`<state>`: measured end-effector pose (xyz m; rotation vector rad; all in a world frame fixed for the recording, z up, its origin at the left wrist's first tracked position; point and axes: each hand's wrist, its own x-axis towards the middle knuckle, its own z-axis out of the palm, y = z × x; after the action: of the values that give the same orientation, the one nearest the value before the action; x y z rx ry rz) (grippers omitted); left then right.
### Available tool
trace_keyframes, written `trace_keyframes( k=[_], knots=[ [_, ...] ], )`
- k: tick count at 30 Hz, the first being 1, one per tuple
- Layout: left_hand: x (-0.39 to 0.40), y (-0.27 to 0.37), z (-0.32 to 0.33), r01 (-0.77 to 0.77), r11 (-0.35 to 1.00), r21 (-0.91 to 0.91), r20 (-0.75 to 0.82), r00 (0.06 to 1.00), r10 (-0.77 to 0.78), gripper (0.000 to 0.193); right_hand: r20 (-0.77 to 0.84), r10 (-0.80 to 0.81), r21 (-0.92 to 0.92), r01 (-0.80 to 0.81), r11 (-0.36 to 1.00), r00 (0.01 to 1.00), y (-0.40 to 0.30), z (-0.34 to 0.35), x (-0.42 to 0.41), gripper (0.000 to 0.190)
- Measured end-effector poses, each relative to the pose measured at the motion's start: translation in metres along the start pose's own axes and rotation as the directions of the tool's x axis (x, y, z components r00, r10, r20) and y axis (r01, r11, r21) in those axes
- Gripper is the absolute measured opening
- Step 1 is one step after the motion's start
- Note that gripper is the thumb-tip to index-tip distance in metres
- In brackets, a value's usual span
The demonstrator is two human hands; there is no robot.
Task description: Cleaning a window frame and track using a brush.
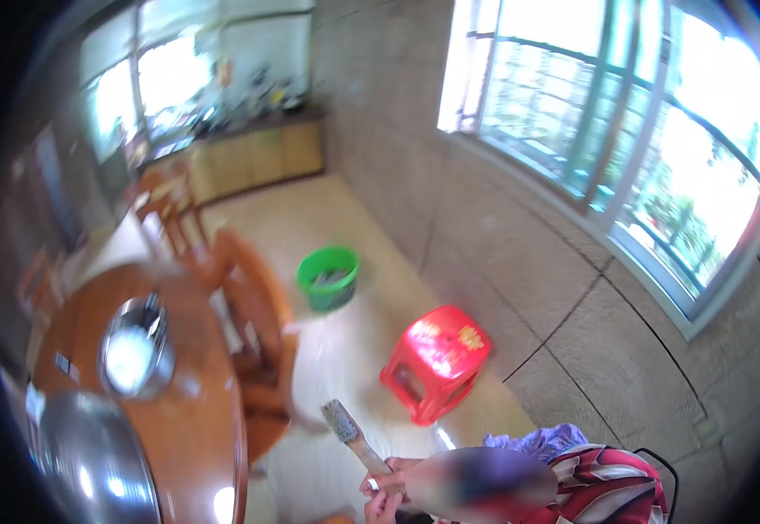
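A brush with a wooden handle and speckled grey bristles (341, 422) points up and left from two hands at the bottom centre. My right hand (405, 473) comes in from the right with its fingers around the handle. Just below it is my left hand (383, 508), its fingers bent against the right hand, close to the handle's lower end. A small white spot shows between the fingers; what it is cannot be told. A blurred patch hides what lies right of the hands. Beyond it are purple crumpled cloth (537, 442) and a red, white and grey patterned garment (612, 485).
A red plastic stool (442, 347) stands near the tiled wall, with a green bucket (327, 291) holding dark contents farther off. At left, a wooden table (190, 419) bears a shiny metal pot (134, 357) and a large metal dome (92, 452). A wooden chair (262, 314) stands beside it.
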<state>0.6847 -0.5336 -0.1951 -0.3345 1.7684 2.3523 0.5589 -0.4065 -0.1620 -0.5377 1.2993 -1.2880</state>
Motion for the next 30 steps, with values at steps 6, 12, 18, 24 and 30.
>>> trace_keyframes(
  k=[6,12,18,24,30],
  knots=[
    [0.076,-0.029,0.035,0.016,0.961,0.277,0.130,0.990,-0.054,0.026,-0.742,-0.495,-0.403,0.288,0.868,0.453,0.006,-0.091,-0.127,0.043],
    [0.163,-0.136,0.054,-0.083,0.837,0.541,0.150,0.989,0.001,0.026,-0.800,-0.595,-0.591,-0.263,0.763,0.073,0.044,-0.150,-0.326,0.049],
    [0.227,-0.126,0.141,0.005,0.867,0.499,0.221,0.966,-0.133,0.025,-0.690,-0.702,-0.625,-0.342,0.702,-0.179,-0.018,-0.144,-0.493,0.043],
    [0.294,-0.115,0.199,-0.192,0.839,0.508,0.445,0.893,-0.065,0.019,-0.404,-0.872,0.027,-0.956,0.292,-0.277,-0.079,-0.136,-0.608,0.049],
    [0.407,-0.129,0.189,-0.170,0.825,0.539,0.547,0.815,-0.190,0.013,-0.237,-0.959,0.463,-0.886,0.030,-0.156,-0.154,-0.125,-0.678,0.054]
  ],
)
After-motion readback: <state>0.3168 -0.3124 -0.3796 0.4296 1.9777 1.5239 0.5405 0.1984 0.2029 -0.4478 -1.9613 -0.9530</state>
